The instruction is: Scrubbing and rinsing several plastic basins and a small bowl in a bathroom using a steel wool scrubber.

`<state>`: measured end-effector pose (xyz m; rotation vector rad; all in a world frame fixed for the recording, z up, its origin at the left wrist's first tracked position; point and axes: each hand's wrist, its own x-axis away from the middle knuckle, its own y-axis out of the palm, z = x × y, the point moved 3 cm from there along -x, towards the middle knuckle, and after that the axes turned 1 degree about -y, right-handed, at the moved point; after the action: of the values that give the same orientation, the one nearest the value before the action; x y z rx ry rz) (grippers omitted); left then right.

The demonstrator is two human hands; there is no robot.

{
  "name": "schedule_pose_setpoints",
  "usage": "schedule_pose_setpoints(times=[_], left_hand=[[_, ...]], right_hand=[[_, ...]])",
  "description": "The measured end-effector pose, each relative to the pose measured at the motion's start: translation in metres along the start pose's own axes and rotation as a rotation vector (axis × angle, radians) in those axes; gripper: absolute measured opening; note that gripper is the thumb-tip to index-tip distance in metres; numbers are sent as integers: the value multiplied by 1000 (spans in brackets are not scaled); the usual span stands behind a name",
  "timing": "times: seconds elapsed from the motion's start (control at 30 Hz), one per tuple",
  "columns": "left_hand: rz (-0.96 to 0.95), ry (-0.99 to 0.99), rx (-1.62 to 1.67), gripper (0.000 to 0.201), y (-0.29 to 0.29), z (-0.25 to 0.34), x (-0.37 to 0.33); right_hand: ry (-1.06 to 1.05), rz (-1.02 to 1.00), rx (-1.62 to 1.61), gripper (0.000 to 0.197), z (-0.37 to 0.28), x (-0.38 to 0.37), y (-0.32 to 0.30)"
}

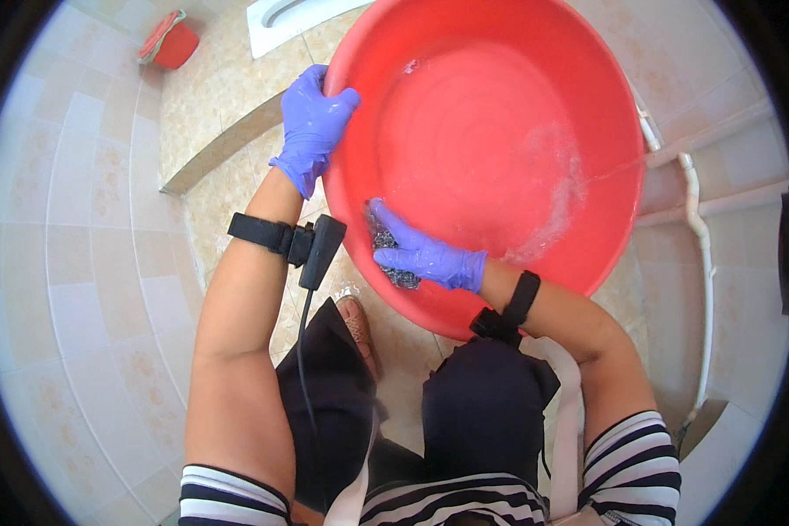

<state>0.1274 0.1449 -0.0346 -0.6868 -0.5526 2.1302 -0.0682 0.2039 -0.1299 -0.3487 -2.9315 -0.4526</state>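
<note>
Apparently mid-scrub, white suds (573,180) unrinsed: purple-gloved left hand (316,123) grips round red plastic basin (612,96) at nine o'clock, purple-gloved right hand (434,254) holds grey wire scourer (401,279) at eight.

Red basin (473,66): far rim cut off by upper edge. Dark scouring pad (402,279): partly hidden under right hand (425,257). White floor fixture (291,28): cut off at top. Black object (787,254) at right: cropped by dark border, kind unclear.

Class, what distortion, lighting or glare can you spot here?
Head view: fisheye distortion bows the wall tiles into curves; corners go black; lighting is bright; a whitish patch in the red basin may be glare or foam.
</note>
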Motion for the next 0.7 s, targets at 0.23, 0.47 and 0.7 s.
schedule_pose_setpoints(times=[0.23, 0.47, 0.7], left_hand=[[-7, -103, -1, 39, 12, -50, -10], [54, 15, -77, 39, 11, -36, -12], [2, 65, -35, 36, 11, -13, -23]], right_hand=[[172, -379, 759, 87, 73, 144, -50], [186, -211, 1295, 63, 55, 203, -91], [25, -16, 1292, 39, 78, 193, -70]])
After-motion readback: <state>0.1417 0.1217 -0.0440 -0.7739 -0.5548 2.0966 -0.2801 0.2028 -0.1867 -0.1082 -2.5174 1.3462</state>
